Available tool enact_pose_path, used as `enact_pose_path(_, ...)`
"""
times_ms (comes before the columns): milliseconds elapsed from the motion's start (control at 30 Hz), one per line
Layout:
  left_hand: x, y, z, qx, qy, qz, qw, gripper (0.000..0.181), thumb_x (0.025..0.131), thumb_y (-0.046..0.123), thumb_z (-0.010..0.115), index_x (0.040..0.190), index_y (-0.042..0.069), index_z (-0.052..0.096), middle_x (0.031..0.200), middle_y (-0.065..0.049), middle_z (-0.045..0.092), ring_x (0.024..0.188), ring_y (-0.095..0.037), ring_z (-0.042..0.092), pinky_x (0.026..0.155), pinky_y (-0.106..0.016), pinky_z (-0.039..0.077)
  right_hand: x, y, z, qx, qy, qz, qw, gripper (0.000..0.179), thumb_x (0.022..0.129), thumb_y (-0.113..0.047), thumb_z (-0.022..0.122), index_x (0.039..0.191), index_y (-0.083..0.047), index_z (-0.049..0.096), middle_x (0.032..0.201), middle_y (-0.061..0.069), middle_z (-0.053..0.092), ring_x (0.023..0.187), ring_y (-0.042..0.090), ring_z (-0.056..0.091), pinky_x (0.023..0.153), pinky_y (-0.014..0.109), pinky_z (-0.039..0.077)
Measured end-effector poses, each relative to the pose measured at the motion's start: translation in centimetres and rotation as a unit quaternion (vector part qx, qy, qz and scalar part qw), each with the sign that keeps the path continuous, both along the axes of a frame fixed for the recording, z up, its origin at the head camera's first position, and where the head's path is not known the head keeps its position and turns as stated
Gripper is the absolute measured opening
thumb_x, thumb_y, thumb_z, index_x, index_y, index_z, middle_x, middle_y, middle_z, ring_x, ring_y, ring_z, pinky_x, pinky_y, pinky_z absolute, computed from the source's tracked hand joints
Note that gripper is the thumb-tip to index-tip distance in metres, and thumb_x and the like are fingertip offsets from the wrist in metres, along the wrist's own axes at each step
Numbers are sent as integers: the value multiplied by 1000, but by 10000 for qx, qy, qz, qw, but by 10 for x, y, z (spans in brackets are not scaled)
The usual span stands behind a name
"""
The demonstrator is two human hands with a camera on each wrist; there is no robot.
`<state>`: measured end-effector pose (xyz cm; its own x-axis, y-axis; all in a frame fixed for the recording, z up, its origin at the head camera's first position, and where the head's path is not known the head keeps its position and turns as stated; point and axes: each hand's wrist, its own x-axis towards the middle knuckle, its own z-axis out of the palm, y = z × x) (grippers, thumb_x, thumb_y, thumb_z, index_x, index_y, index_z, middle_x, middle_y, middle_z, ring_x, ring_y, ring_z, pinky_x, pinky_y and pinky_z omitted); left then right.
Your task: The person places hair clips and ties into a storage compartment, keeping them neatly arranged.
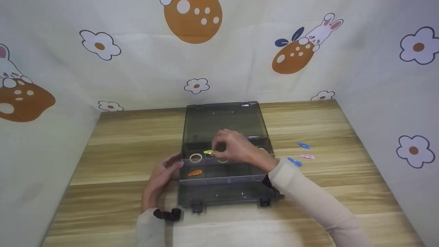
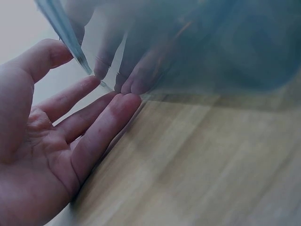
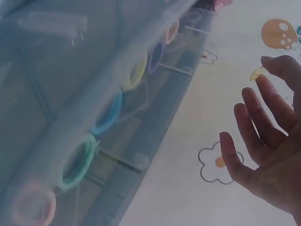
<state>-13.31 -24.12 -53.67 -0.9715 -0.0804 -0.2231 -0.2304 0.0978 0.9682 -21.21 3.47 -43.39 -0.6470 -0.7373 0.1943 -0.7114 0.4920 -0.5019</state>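
Observation:
My right hand [image 1: 236,147] pinches a yellow hair clip [image 1: 208,152] between thumb and forefinger, above the back row of a dark see-through case [image 1: 228,179]. In the right wrist view the clip [image 3: 256,74] sticks out from the fingertips, the other fingers loosely spread. An orange hair clip [image 1: 195,173] lies in the front row of the case. Along the back row stand coloured rings, among them a green ring [image 3: 88,153] and a blue ring [image 3: 115,110]. My left hand [image 1: 161,181] touches the case's left side with extended fingers [image 2: 99,132], its thumb near the rim.
Right of the case, a blue hair clip [image 1: 303,145], a pink hair clip [image 1: 307,156] and another blue hair clip [image 1: 295,162] lie on the wooden tabletop [image 1: 120,151]. The case's lid [image 1: 223,120] lies back toward the patterned curtain [image 1: 144,75]. Latches [image 1: 197,208] face the front.

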Motion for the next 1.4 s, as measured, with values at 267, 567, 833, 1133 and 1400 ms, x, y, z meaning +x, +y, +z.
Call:
enact_pose_path(267,-2,1,1,-83,133,-59,9999,49,94,17,69,140,5,57,145,-15,58,140,-25,49,119,-36,33,1,-10,-15,263,-200,183,9993,15,85,-27,78,88,-13,76,106,4,71,105,24,65,93,45,55)
enact_pose_path(567,-2,2,1,-53,222,-5,9997,49,94,15,70,139,3,57,144,-17,58,139,-27,49,121,-38,33,6,-17,-28,683,128,238,9973,16,83,-29,77,86,-14,78,109,2,71,103,23,65,89,44,56)
enact_pose_path(833,-1,3,1,-77,206,-4,9998,49,93,17,71,139,5,58,144,-15,59,139,-27,49,121,-40,32,10,-19,-38,817,166,186,9963,14,82,-29,77,85,-16,76,108,1,72,101,21,67,79,44,58)
enact_pose_path(1133,0,2,1,-147,233,-22,9996,50,94,16,70,140,3,56,146,-16,56,141,-27,48,120,-39,33,16,-23,-45,1340,582,220,9890,10,84,-30,75,82,-20,77,109,-2,70,98,18,63,70,41,56)
enact_pose_path(1400,0,1,0,-184,173,16,9997,50,94,17,70,140,4,57,145,-15,58,139,-25,50,101,-9,40,16,-25,-49,1443,942,287,9846,13,84,-31,77,77,-20,78,114,-2,72,95,18,61,67,38,56)
